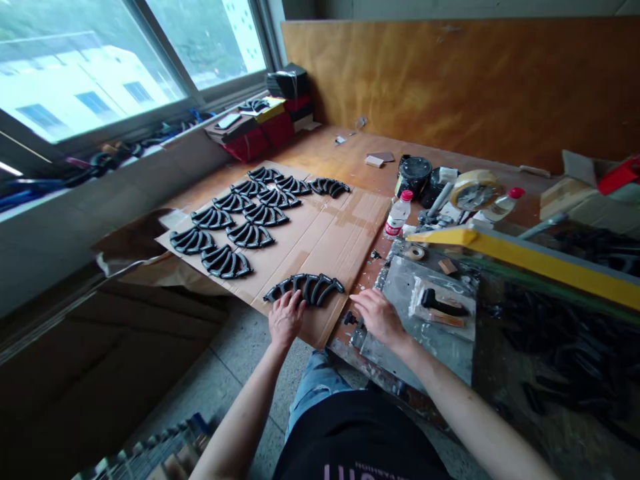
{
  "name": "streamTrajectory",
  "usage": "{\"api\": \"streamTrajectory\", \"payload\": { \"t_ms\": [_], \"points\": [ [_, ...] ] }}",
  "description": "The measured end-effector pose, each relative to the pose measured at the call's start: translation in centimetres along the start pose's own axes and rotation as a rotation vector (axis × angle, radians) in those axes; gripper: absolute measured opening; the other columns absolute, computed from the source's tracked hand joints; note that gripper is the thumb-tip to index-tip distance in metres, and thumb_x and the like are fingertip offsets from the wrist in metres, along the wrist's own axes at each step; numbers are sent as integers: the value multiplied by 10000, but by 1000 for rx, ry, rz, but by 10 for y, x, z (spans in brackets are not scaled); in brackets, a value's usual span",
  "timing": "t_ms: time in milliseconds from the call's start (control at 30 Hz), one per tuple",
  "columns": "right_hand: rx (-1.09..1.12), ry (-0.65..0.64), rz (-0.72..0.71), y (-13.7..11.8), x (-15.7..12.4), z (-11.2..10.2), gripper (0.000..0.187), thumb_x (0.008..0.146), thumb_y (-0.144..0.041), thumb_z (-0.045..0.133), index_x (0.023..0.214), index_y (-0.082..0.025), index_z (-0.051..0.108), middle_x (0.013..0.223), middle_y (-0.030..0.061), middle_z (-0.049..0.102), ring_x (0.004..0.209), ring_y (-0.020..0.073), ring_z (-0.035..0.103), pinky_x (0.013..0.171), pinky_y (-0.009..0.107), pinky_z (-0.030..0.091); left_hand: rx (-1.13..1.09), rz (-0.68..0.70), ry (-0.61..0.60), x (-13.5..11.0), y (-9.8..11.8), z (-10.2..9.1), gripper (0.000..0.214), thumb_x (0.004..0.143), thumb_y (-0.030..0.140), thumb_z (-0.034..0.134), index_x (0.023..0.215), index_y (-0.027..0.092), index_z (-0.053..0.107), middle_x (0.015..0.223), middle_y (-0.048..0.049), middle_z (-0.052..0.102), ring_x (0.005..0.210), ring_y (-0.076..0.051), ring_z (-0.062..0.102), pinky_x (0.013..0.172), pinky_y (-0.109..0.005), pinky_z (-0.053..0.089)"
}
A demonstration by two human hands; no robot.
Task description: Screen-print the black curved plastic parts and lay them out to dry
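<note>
Right under the left hand [286,319], fingers splayed on it, a black ribbed fan-shaped moulding [320,289] sits on the cardboard sheet [330,227], looking stiff and fairly weighty, best taken by its solid outer arc, while the right hand [379,317], loosely curled, any grip hidden, works the edge of the grey metal plate [400,293].

on wooden bench [345,150]: cardboard sheet [330,233]
on sheet: rows of fan-shaped parts [245,217]
right of sheet: metal plate [400,293]
behind plate: plastic bottle [399,217]

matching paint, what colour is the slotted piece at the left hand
Black with a slight sheen; the slotted piece shows best in the head view.
</note>
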State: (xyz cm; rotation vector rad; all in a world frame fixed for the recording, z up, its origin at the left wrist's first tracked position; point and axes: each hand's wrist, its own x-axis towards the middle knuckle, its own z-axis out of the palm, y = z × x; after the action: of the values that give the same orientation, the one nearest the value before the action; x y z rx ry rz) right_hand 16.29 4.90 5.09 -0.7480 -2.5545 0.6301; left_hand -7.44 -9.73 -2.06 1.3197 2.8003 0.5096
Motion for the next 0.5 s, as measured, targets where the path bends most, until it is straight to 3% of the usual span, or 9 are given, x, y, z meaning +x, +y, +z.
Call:
{"api": "streamTrajectory", "payload": {
  "t_ms": [133, 233, 333, 500],
  "points": [
    [-51, -215, 94, -38, 65, 67, 301, 969, -286, 508, 1227, -243, 657, 1055, 85, 679, 1039, 231, 593, 914, 344, 490, 35, 23, -102, 12, -2, -6, 501, 946, 508, 386, 1363, 300, 570, 1346, -113, 592, 1159, -347, 495, 889, -477, 442],
    [-149, -358, 210, -49, 92, 96, 333, 958, -372, 530, 1258, -266, 628, 1087, 107, 666, 1038, 251, 616, 853, 352, 503, 4, 67, -158, 22, -13, -11, 478, 946, 503, 396, 1357, 336, 572, 1296, -105, 615, 1122, -331, 507, 880, -457, 430],
    [-232, -422, 287, -56, 100, 106, 319, 959, -434, 511, 1189, -257, 643, 1080, 117, 660, 1004, 253, 643, 800, 341, 508, -19, 126, -194, 31, -27, -14, 485, 934, 515, 423, 1377, 363, 550, 1266, -105, 622, 1116, -335, 508, 915, -474, 399],
    [-257, -414, 382, -67, 100, 108, 320, 972, -435, 481, 1138, -212, 638, 1007, 118, 692, 948, 226, 672, 794, 303, 505, -41, 181, -250, 40, -38, -17, 503, 929, 529, 423, 1398, 375, 526, 1259, -115, 616, 1114, -347, 504, 914, -489, 378]
  ]
}}
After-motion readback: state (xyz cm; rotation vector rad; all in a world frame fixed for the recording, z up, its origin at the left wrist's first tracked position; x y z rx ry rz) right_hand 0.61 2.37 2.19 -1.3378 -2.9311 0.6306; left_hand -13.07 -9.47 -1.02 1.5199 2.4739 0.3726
